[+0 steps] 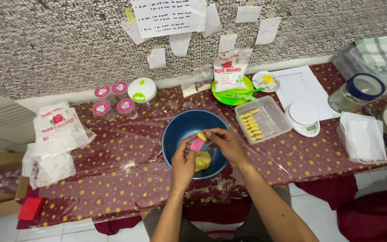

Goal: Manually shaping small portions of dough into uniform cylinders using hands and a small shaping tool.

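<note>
Over a blue bowl (180, 127) my left hand (183, 161) holds a small pink mould (197, 145). My right hand (225, 143) pinches a small piece of yellow dough (201, 136) at the top of the mould. A lump of yellow dough (203, 161) lies in the bowl beneath both hands. To the right of the bowl stands a clear plastic tray (272, 121) with several small yellow dough pieces (251, 125) in rows.
A low table with a maroon starred cloth under clear plastic (113, 179) holds a white kitchen scale (304, 117), a green plate (242, 96) with a flour bag (230, 69), pink-lidded jars (113, 101), more flour bags (57, 130), a lidded jar (354, 92) and a box of white sheets (363, 136).
</note>
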